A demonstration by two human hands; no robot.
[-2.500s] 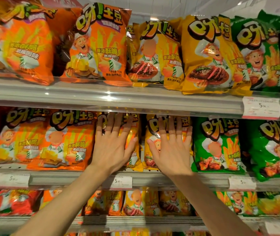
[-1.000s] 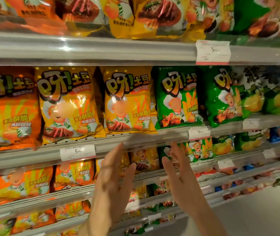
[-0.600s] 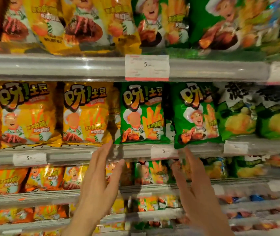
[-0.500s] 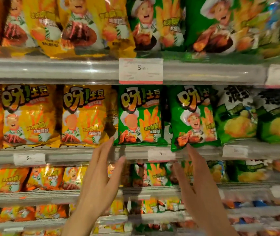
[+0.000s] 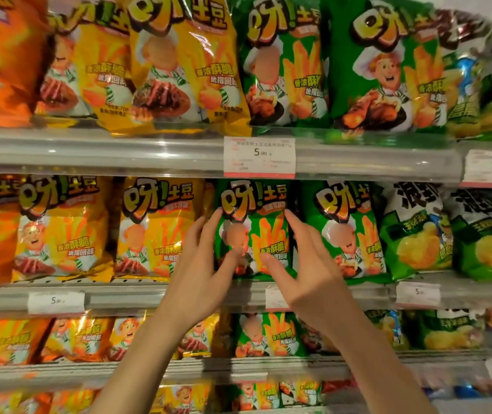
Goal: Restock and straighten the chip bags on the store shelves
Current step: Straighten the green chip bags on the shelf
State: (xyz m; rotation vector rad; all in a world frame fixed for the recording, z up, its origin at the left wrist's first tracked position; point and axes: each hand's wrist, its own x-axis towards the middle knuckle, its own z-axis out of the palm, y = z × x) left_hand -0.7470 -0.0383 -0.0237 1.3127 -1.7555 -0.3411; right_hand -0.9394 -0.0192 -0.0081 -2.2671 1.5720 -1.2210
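At frame centre, the left hand (image 5: 201, 276) grips the left edge of the green chip bag (image 5: 253, 225), thumb on its front. The right hand (image 5: 307, 268) grips the right edge (thumb likewise on the front). The bag stands upright on the middle shelf (image 5: 149, 297), between a yellow bag (image 5: 156, 228) and a second green bag (image 5: 346, 231).

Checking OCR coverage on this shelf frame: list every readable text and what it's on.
"呀!土豆": logo on the green bag held between the left hand and right hand, and on the yellow bags beside it.
"香浓酥脆" / "吮指回味": lower on the same bags.
"5.90": price tag above the green bag; its small print is too blurred.
"5": other tags, rest unreadable.
Right-hand bags: lettering cut off, unreadable.
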